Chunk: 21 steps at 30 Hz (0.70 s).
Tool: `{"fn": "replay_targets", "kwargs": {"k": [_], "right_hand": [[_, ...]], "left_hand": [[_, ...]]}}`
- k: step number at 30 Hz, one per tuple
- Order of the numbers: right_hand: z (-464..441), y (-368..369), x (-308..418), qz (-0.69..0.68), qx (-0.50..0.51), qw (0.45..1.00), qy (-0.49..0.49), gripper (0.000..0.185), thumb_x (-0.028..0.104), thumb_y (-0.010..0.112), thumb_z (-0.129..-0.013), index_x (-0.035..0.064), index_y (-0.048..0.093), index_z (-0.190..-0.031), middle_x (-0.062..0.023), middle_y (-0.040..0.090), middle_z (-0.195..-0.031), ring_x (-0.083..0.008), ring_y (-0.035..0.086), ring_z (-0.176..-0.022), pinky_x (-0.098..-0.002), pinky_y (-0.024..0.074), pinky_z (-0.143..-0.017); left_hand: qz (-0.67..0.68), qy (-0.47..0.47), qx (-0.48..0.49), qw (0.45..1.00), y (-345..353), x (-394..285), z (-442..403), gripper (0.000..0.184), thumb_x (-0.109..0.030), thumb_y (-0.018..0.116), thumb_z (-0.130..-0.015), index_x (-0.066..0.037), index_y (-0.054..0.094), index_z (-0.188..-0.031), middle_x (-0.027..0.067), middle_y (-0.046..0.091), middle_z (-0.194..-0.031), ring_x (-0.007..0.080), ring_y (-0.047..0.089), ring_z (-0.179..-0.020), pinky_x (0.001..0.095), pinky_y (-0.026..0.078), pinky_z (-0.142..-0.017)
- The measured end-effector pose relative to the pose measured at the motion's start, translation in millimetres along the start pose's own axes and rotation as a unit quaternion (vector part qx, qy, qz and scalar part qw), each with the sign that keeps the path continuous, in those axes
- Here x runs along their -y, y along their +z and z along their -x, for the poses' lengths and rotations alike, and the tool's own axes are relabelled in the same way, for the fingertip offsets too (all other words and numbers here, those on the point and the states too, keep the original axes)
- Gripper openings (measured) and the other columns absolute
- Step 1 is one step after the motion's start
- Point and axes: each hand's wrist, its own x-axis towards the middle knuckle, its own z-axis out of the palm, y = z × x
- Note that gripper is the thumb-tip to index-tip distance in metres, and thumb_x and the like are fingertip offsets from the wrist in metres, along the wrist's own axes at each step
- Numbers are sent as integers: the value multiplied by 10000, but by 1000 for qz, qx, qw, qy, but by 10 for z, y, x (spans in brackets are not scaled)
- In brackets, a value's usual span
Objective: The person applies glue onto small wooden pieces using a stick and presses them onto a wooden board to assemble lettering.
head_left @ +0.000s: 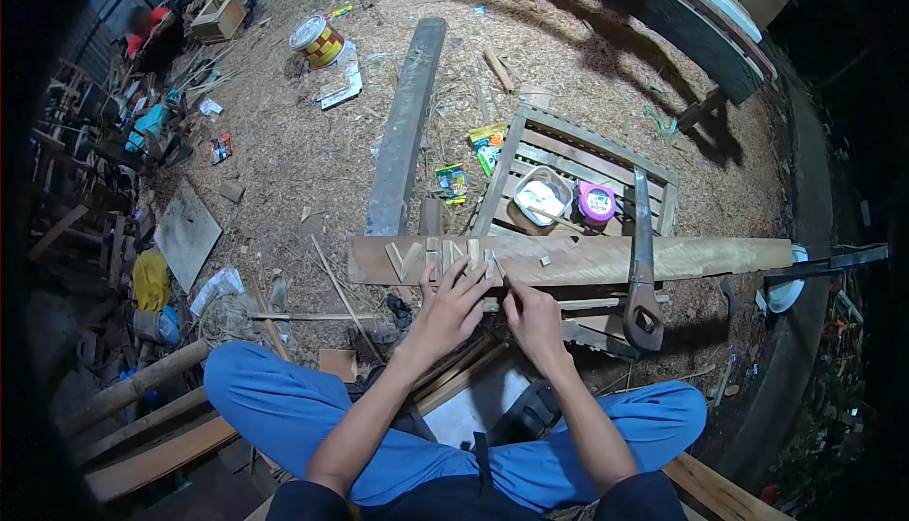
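Note:
A long wooden board (pixel 606 261) lies crosswise in front of my knees. Small wooden strips (pixel 404 261) are set on its left half in letter-like shapes. My left hand (pixel 447 308) rests with its fingers spread over several of these strips, fingertips touching them. Beside it, my right hand (pixel 535 320) is at the board's near edge, its fingers curled together; whatever they may hold is hidden. A small wood chip (pixel 544 261) sits on the board to the right of my hands. Further right, a handsaw (pixel 643 280) lies across the board, handle toward me.
Beyond the board, a slatted wooden crate (pixel 502 180) bears a white tub (pixel 543 195) and a pink tape measure (pixel 597 202). A thick beam (pixel 409 133) lies on the shaving-covered ground. A paint bucket (pixel 317 41) stands farther off. A person in red (pixel 147 29) is at far left.

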Motion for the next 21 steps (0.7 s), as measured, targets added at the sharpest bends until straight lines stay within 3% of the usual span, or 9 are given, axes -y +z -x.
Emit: {"fn": "replay_targets", "kwargs": {"k": [15, 21], "right_hand": [[-118, -32, 39, 23, 9, 999, 30, 240, 137, 657, -949, 18, 721, -1147, -258, 720, -850, -430, 720, -806, -528, 573, -736], [13, -23, 26, 15, 23, 1000, 14, 259, 130, 656, -947, 24, 723, -1175, -249, 724, -851, -429, 720, -791, -523, 572, -724]], "left_hand": [[-4, -2, 5, 1000, -5, -11, -9, 466, -170, 678, -942, -112, 628, -1402, 79, 519, -1577, 316, 390, -1499, 622, 116, -1214], [-2, -5, -5, 1000, -7, 20, -1, 447, -166, 667, -944, -86, 639, -1384, 109, 540, -1535, 331, 404, -1485, 622, 145, -1219]]}}
